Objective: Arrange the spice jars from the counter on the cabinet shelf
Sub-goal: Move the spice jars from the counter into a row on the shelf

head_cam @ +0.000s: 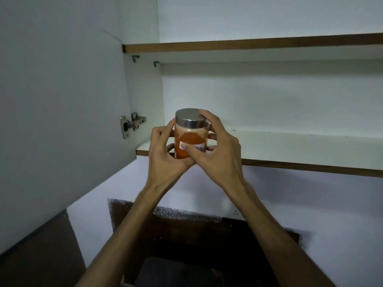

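Both hands on one spice jar [190, 134]. Left hand [165, 152] cups it from the left and underneath, fingers curled round the glass, index tip up by the lid edge. Right hand [217, 146] wraps it from the right, thumb pressed across the white label, fingers curled behind, index reaching up to the lid rim. Jar is upright: clear glass, orange powder filling most of it, brushed metal lid [191, 117] on top. It sits at the front left end of the lower cabinet shelf [290, 146]; can't tell whether the base is resting on the board or held just over its front edge, palms hide the bottom. Upper shelf [248, 45] runs above, brown edge banding on both boards. Cabinet door [62, 100] is swung open on the left, metal hinge [132, 123] showing just left of the jar. Below the cabinet, white wall [310, 193] with a dark patch between the forearms.
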